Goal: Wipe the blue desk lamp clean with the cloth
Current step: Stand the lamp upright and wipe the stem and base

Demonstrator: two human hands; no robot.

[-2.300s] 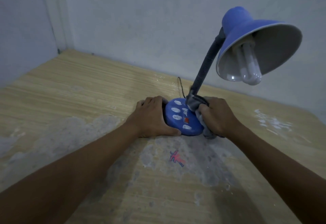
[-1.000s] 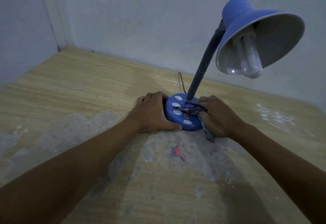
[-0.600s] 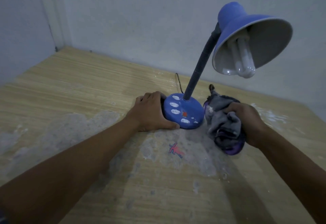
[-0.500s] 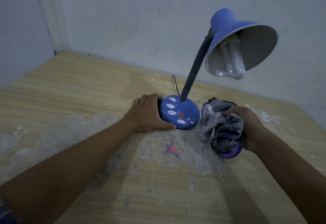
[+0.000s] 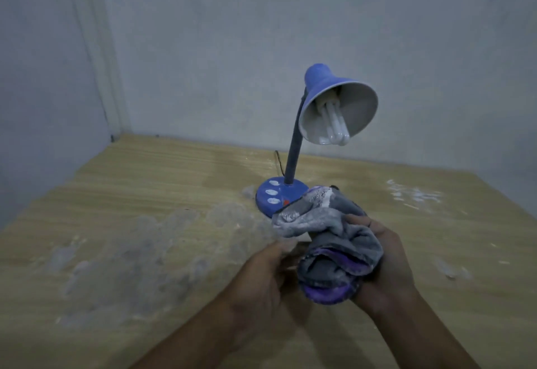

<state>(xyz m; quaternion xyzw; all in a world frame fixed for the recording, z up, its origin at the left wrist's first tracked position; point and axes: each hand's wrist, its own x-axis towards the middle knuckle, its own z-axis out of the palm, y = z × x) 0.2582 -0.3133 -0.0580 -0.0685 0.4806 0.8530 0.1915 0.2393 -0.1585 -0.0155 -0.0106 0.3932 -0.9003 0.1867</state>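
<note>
Both hands on cloth; lamp free on table.
Right hand (image 5: 383, 267) grips bunched cloth (image 5: 331, 246), left hand (image 5: 261, 278) pinching it (blurred); lamp (image 5: 293, 147) upright beyond fingertips, shade facing down-right.

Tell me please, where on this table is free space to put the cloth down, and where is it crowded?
Free: the table left of the lamp base, up to the wall corner, and the patch right of the base toward the white specks. Crowded: just before the base, where the left hand and right hand hold the cloth.
</note>
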